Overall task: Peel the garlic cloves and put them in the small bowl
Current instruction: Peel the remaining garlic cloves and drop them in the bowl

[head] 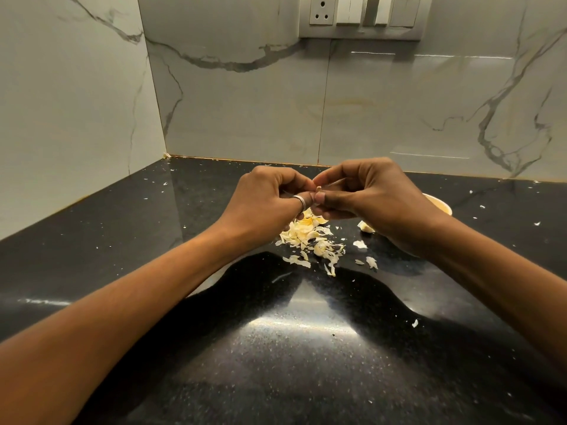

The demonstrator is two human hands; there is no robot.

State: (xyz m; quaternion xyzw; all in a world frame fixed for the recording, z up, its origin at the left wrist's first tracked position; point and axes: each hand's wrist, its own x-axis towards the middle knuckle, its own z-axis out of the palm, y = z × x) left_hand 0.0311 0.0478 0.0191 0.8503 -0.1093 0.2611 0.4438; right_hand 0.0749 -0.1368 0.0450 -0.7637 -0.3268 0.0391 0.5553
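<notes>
Both hands meet above the black counter and pinch one small garlic clove [318,189] between their fingertips; only its pale tip shows. My left hand [270,197], with a ring on the thumb, holds it from the left. My right hand [365,194] holds it from the right. Below the hands lies a pile of garlic peels [310,237]. The small pale bowl [440,204] stands to the right, mostly hidden behind my right hand and wrist. A garlic piece [366,227] lies on the counter next to the bowl.
The black granite counter [291,348] runs into a corner of marble-patterned walls at the left and back. Small peel scraps [371,262] are scattered over it. A socket and switch panel [363,15] is on the back wall.
</notes>
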